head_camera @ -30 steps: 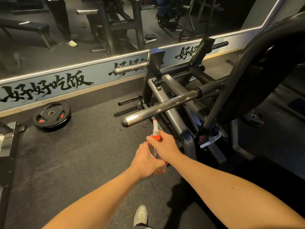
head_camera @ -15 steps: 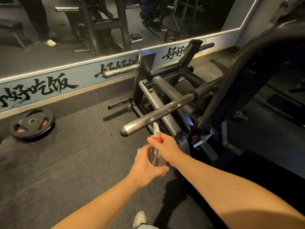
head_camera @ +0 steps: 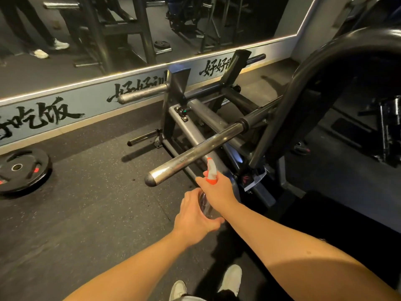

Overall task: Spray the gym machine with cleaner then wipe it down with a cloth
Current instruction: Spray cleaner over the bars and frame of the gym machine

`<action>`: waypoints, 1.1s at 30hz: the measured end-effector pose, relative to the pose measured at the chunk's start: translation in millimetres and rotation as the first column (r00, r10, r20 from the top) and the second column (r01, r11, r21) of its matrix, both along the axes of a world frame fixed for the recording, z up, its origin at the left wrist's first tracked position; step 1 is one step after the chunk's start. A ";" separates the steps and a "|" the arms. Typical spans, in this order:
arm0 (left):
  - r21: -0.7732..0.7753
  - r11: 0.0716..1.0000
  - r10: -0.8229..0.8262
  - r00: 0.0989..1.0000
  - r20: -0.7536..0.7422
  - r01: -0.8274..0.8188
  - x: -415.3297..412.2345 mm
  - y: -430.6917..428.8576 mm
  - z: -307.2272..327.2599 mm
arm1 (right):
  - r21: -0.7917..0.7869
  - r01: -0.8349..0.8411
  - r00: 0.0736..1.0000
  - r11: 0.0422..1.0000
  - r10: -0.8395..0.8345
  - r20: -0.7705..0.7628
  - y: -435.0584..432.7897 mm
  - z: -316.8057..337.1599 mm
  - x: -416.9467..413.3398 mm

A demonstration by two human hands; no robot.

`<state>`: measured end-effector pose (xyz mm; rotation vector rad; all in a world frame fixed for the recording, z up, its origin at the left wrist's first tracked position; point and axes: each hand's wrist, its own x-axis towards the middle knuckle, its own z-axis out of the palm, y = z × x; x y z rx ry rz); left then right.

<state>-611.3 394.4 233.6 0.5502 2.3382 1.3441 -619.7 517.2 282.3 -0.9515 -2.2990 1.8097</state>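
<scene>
Between the two sets of fingers, the spray bottle (head_camera: 206, 206) stands upright, nozzle aimed at the gym machine's chrome bar (head_camera: 195, 154) just beyond them. The right hand (head_camera: 220, 190) curls round its neck, probably for the trigger. The left hand (head_camera: 194, 216) grips the body, probably to steady it. A weight plate (head_camera: 21, 170) lies well off to their left.

Black brush-written Chinese characters run along the pale blue painted band (head_camera: 91, 101) at the foot of the mirrored wall. They read "吃饭" at the left, then "好好" twice further right, each cut off by the grey metal gym machine (head_camera: 195, 135). Red marks on the black round weight plate (head_camera: 23, 170) are too small to read.
</scene>
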 end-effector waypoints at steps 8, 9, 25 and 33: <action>-0.002 1.000 -0.029 0.999 -0.044 0.029 -17.8 47.3 10.5 | 0.008 0.057 0.998 0.998 -0.057 -0.033 49.2 1.9 -14.1; -0.003 1.000 -0.031 0.999 -0.038 0.031 -20.0 55.0 11.9 | 0.017 0.050 0.998 0.999 -0.049 -0.030 56.9 1.1 -16.5; 0.039 0.999 0.015 1.000 0.021 -0.016 -60.6 183.3 -6.1 | -0.010 0.026 1.000 1.000 -0.025 0.018 183.8 -8.0 -58.3; 0.016 1.000 0.018 0.995 0.100 -0.019 -90.4 231.3 -29.8 | 0.005 0.058 0.998 0.998 -0.059 0.039 227.6 -14.2 -81.3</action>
